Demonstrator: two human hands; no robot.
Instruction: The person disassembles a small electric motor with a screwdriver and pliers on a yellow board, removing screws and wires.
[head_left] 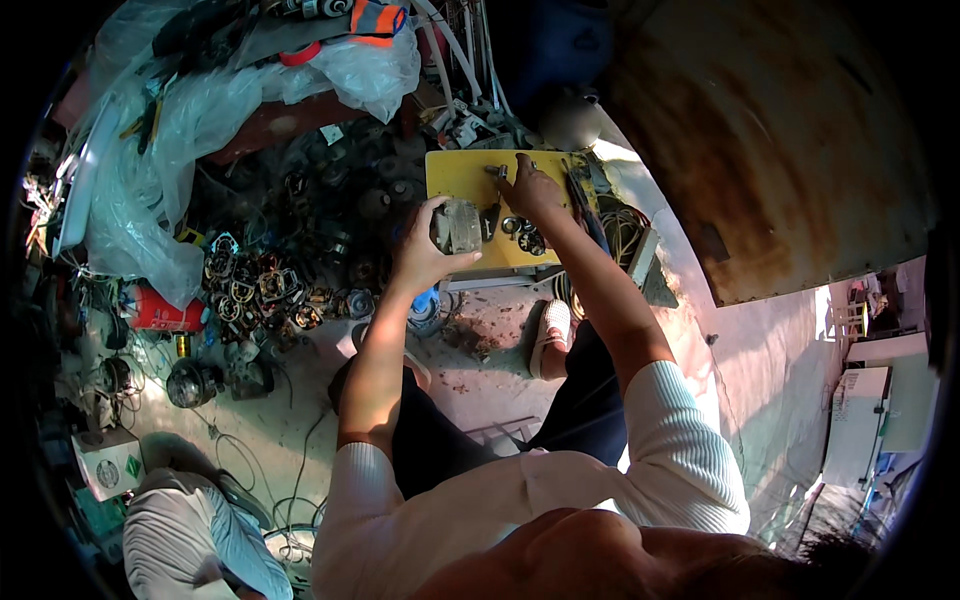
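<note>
My left hand (430,250) grips a grey metal block (456,227) at the left side of a yellow board (450,170). My right hand (530,190) is at the board's far part, beside small silver cylindrical pieces (502,171); its fingers are partly hidden, so their grip is unclear. Between my hands and under the right wrist lie small dark ring-shaped parts (524,237). Long dark tools (586,215) rest along the board's right edge.
A heap of motor parts (270,285), plastic sheeting (150,200) and a red container (165,310) are to the left. A rusty metal panel (770,150) is at right, coiled cable (625,230) beside the board. Another person's light-clothed leg (180,540) is at lower left.
</note>
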